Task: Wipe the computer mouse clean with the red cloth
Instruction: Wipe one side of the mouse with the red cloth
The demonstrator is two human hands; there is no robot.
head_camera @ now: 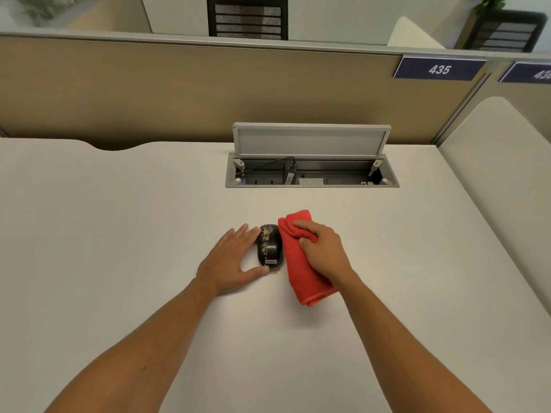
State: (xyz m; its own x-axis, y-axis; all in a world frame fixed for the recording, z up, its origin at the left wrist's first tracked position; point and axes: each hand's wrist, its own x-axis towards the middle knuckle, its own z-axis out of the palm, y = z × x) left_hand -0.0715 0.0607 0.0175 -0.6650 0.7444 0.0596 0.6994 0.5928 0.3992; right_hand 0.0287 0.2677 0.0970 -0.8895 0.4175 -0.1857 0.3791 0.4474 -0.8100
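Head view, looking down: the left hand (231, 259) lies flat on a white desk (119, 234), fingers spread, thumb and fingertips touching a black computer mouse (269, 248) speckled with tan crumbs. Just right of the mouse, the right hand (323, 251) grips a folded red cloth (301, 263) resting on the desk. Behind them sits an open cable tray (311, 171), and a partition sign (439, 69) reads 435

Under my left hand (231, 260) the black glossy plastic computer mouse (269, 245) is speckled with gritty tan crumbs. My right hand (323, 251) grips the soft, nappy red cloth (299, 269). The off-white desk top (119, 234) looks matt and smooth; its grey cable hatch (311, 141) looks like brushed metal.
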